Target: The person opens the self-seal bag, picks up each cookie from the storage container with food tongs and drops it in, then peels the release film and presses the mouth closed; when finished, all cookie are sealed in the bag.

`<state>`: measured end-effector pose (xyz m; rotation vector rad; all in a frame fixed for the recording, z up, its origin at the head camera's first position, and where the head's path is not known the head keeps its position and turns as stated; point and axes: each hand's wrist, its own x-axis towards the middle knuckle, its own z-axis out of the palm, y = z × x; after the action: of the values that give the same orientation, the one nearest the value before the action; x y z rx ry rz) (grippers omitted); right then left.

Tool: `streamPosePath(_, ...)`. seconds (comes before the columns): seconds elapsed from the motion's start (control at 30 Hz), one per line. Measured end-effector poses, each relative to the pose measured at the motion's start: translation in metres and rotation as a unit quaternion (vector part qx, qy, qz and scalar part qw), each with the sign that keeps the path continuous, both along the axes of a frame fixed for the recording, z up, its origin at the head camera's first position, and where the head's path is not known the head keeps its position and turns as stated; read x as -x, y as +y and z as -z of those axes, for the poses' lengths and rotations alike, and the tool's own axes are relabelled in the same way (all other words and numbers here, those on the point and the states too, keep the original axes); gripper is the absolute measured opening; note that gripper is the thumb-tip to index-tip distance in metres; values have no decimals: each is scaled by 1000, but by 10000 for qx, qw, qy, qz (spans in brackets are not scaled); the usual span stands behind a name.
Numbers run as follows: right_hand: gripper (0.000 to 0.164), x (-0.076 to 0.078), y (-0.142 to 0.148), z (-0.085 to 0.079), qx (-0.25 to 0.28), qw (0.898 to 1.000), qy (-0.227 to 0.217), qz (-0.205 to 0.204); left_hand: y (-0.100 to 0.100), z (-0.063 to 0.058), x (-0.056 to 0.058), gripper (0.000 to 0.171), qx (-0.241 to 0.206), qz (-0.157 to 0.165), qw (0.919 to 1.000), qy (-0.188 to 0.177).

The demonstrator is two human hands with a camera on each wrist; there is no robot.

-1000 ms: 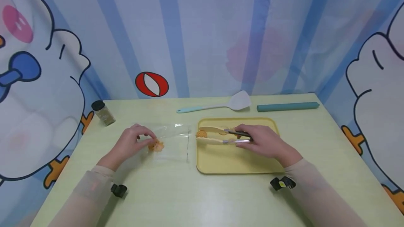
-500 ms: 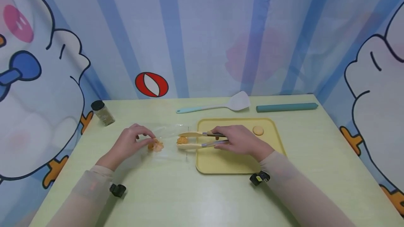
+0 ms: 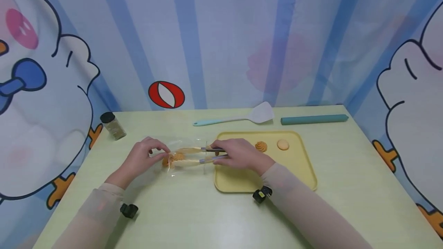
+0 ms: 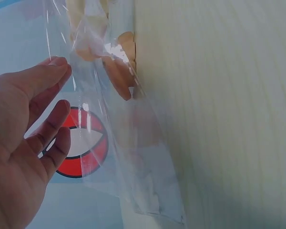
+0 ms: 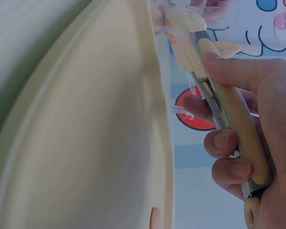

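Note:
My left hand [image 3: 143, 156] pinches the near-left part of a clear plastic bag [image 4: 148, 181] between thumb and fingertips, lifting its upper layer. Several orange-brown cookies [image 3: 167, 161] lie inside, beside those fingers. With fingers wrapped round the handles, my right hand [image 3: 240, 155] grips a pair of tongs [image 3: 188, 150] with cream tips and metal arms. The tips reach left into the bag, around a swirled cookie [image 3: 179, 156]. In the right wrist view the tongs [image 5: 240, 124] slant up beyond the tray's rim, their tips overlapped by plastic.
A yellow tray [image 3: 294, 168] sits under and right of my right hand, carrying a swirled cookie [image 3: 261, 146] and a round flat cookie [image 3: 282, 144]. Behind it lie a spatula [image 3: 261, 113] and a teal rod [image 3: 314, 119]. A black-lidded jar [image 3: 113, 126] stands at back left.
My right hand has moved left from over the tray, carrying the swirled cookie in the tongs into the bag. Two cookies on the tray are uncovered. My left hand has stayed in place.

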<state>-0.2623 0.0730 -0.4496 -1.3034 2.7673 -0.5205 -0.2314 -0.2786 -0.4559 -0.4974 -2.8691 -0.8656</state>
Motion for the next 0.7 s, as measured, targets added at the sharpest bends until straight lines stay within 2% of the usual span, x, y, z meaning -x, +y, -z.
streamPosePath(0.3, 45, 1, -2, -1, 10, 9993, -261, 263, -3, 1, 0, 13, -45, 49, 9999, 105)
streamPosePath(0.4, 45, 4, -4, 3, 40, 9992, -288, 289, -1, 0, 0, 13, -65, 56, 9999, 124)
streamPosePath(0.7, 44, 5, -21, 9, 197, 9983, -348, 415, 3, -1, 0, 13, -117, -128, 9998, -48)
